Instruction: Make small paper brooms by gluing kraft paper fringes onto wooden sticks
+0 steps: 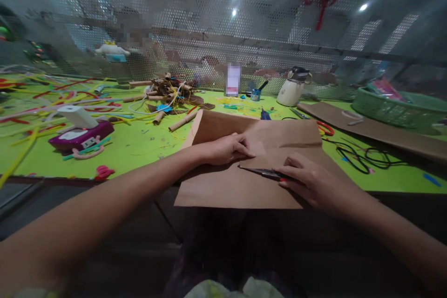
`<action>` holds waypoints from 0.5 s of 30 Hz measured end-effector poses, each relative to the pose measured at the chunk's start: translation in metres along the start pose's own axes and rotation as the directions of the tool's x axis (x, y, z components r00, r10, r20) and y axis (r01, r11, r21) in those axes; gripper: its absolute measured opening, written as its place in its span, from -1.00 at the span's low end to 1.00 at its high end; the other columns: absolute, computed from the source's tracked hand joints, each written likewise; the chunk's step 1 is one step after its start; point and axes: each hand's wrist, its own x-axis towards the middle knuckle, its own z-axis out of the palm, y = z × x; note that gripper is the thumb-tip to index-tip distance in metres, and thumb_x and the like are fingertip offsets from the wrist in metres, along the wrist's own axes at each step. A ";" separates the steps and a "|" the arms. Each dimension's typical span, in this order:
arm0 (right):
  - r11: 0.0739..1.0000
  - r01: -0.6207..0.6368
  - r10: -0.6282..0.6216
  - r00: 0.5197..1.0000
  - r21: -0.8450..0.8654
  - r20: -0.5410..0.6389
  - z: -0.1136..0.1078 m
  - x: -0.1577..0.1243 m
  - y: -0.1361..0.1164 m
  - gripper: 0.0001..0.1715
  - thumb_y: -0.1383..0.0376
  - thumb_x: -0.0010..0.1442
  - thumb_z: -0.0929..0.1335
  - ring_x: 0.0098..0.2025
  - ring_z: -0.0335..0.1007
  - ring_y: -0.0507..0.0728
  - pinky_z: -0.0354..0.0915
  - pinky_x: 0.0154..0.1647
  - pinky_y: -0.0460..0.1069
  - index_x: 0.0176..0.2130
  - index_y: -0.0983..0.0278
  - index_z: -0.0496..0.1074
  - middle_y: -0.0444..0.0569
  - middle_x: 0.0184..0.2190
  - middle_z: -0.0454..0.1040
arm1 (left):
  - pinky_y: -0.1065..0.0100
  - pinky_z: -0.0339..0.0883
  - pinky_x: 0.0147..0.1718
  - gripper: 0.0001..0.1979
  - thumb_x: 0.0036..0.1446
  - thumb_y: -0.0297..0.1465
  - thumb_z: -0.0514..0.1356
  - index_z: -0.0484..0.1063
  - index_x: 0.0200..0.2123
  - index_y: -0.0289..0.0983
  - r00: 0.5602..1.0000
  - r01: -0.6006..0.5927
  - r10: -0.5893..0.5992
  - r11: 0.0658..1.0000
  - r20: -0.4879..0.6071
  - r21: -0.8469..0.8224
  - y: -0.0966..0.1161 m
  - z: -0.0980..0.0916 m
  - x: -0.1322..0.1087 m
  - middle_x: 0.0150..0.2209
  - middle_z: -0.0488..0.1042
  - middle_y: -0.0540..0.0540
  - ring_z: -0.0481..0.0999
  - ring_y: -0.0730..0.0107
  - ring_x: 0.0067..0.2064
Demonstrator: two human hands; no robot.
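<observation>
A large sheet of brown paper (pixel 223 191) lies in front of me, its near edge jutting past the table edge and its far left part raised and curled. My left hand (pixel 228 149) rests on the sheet, with thumb and fingers pinched together at the paper. In my right hand (pixel 307 177) is a pair of scissors (pixel 261 172) with dark blades and a bit of red showing at the handle. The blades point left over the paper, just below my left fingertips. Most of the handle is hidden by my fingers.
A purple power strip (pixel 82 136) with a white plug stands left, amid coloured pipe cleaners. Brown paper rolls (pixel 171 93) are piled behind. Farther back are a phone (pixel 233 80), an ink jar (pixel 255 95) and a white kettle (pixel 291 91). A green basket (pixel 394 109) and black cord (pixel 359 156) are right.
</observation>
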 end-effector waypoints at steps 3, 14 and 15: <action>0.998 0.040 -0.041 0.999 0.047 0.004 -0.002 -0.005 -0.005 -0.74 0.27 0.27 0.20 -0.35 0.28 0.10 0.26 -0.35 -0.02 -0.14 0.23 0.42 0.03 -0.33 0.32 | 0.28 0.13 -0.07 -0.72 0.23 -0.36 0.03 0.51 -0.13 -0.20 1.000 -0.011 0.011 1.000 -0.004 0.006 -0.001 0.001 0.001 -0.20 0.37 -0.15 0.32 0.35 -0.18; 0.988 -0.140 0.153 0.937 0.062 -0.314 -0.015 -0.019 0.038 -0.63 0.17 0.21 0.24 -0.20 0.39 0.20 0.31 -0.22 0.05 -0.05 0.23 0.43 0.06 -0.22 0.47 | 0.34 0.19 -0.09 -0.73 0.20 -0.38 0.05 0.50 -0.12 -0.24 0.999 0.015 -0.016 1.000 -0.028 -0.022 0.000 0.000 -0.003 -0.20 0.37 -0.16 0.32 0.35 -0.15; 0.976 -0.211 0.217 0.909 0.056 -0.356 -0.015 -0.019 0.051 -0.62 0.16 0.20 0.25 -0.22 0.40 0.20 0.31 -0.24 0.05 -0.06 0.26 0.44 0.07 -0.21 0.48 | 0.35 0.19 -0.09 -0.73 0.20 -0.37 0.06 0.50 -0.12 -0.25 0.999 0.028 -0.029 0.999 -0.024 -0.030 0.001 -0.001 -0.004 -0.19 0.36 -0.16 0.33 0.36 -0.15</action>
